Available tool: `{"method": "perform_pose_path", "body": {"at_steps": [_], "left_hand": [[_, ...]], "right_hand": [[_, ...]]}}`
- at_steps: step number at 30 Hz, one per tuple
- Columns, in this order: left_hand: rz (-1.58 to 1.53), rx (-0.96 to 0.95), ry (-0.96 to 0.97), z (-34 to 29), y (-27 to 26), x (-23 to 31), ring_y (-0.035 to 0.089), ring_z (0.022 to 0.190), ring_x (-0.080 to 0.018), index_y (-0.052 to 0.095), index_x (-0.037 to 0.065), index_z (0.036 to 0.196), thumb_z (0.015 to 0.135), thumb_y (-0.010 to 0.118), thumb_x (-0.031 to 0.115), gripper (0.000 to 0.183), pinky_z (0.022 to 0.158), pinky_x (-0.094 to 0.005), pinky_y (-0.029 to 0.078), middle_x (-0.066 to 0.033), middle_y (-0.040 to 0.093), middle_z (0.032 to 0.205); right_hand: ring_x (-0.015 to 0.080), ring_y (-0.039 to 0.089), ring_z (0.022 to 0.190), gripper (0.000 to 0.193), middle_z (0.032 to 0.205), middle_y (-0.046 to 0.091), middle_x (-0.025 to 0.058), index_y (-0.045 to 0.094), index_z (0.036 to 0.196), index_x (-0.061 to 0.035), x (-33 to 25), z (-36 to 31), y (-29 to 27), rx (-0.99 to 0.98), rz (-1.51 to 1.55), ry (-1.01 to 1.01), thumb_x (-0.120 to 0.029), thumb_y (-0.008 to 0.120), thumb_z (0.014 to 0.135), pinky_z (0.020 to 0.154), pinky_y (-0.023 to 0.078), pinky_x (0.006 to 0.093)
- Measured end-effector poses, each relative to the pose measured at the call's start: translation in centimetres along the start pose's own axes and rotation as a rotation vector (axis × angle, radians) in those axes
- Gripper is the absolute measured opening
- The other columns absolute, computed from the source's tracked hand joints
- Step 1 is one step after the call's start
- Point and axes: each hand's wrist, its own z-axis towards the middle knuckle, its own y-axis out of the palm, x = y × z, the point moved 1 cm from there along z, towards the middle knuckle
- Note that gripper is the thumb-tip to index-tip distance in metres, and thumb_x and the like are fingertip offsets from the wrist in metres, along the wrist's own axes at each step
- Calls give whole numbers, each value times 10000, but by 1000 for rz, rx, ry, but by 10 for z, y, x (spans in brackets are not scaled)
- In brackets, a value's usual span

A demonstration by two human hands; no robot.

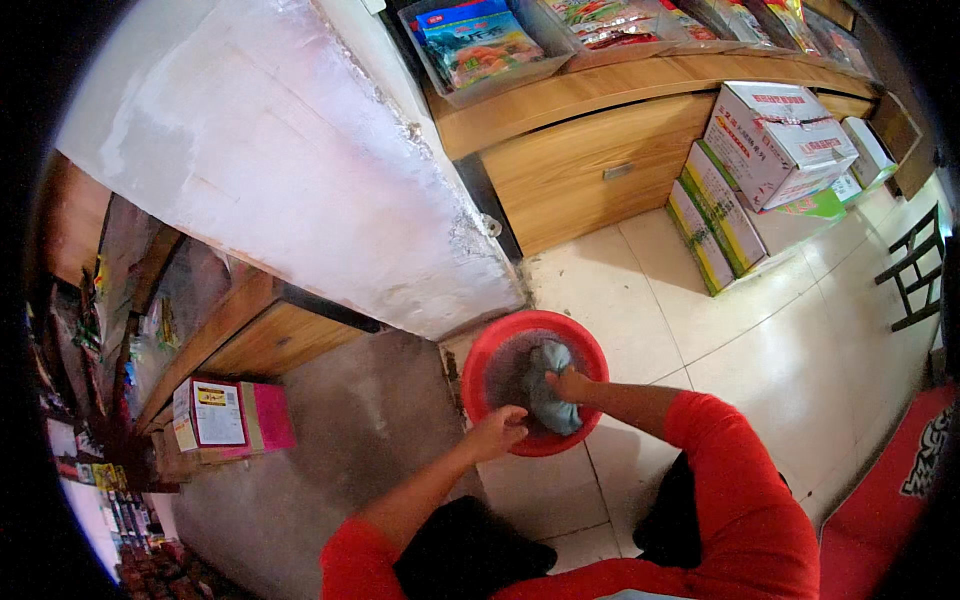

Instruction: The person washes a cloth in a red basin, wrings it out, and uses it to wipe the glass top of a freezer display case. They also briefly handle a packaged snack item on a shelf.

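A red plastic basin (482, 350) stands on the tiled floor in front of me, with dark, murky water in it. My right hand (570, 385) is closed on a wet grey-blue cloth (552, 405), gripping it near its middle over the right side of the basin. The cloth hangs bunched, its lower end down in the basin. At the basin's near left rim is my left hand (498, 432), its fingers curled and apart from the cloth. Nothing shows between those fingers.
A whitewashed wall end (330, 170) rises just beyond the basin. Behind it to the right is a wooden drawer unit (600, 170) with trays of packets on top. Stacked cartons (775, 150) stand at the right; a pink-and-white box (235, 415) sits at the left.
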Motion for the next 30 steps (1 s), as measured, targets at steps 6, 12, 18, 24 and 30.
{"method": "perform_pose_path", "body": {"at_steps": [6, 12, 18, 24, 30], "left_hand": [[314, 243, -75, 79, 29, -102, 541, 1137, -341, 373, 4, 1349, 831, 655, 234, 633, 959, -428, 437, -230, 538, 1234], [-51, 282, -262, 146, 87, -152, 556, 1111, -372, 370, 12, 1352, 798, 676, 251, 677, 970, -432, 426, -246, 519, 1262], [-530, 418, -133, 155, 94, -148, 532, 1137, -363, 386, 39, 1356, 853, 608, 321, 618, 975, -441, 415, -212, 500, 1299], [-1478, 214, -401, 107, 67, -112, 404, 1251, -404, 354, 154, 1399, 876, 470, 574, 680, 992, -601, 346, -158, 443, 1360], [-1825, 108, -108, 90, 40, -77, 408, 1249, -392, 375, 200, 1379, 867, 340, 684, 705, 1001, -612, 346, -122, 434, 1374]], "right_hand": [[423, 317, 1313, 887, 1438, 281, 267, 263, 1418, -6, -31, -3, 3, 234, -606, -200, -606, 545, 828, 1016, 359, 514], [475, 281, 1314, 904, 1490, 155, 271, 174, 1478, -115, -7, 12, 44, 163, -551, -215, -593, 565, 818, 1017, 309, 608], [382, 521, 1168, 747, 1294, 511, 219, 341, 1423, -132, 45, 87, 86, 446, -650, -336, -480, 599, 814, 982, 401, 538], [355, 452, 1229, 571, 1282, 485, 250, 503, 1217, -13, -38, 38, 25, 10, 51, -161, -288, 664, 744, 1012, 368, 450], [401, 496, 1138, 525, 1231, 510, 214, 525, 1230, -102, -50, -5, 52, 341, 223, -837, -221, 669, 739, 953, 430, 448]]}}
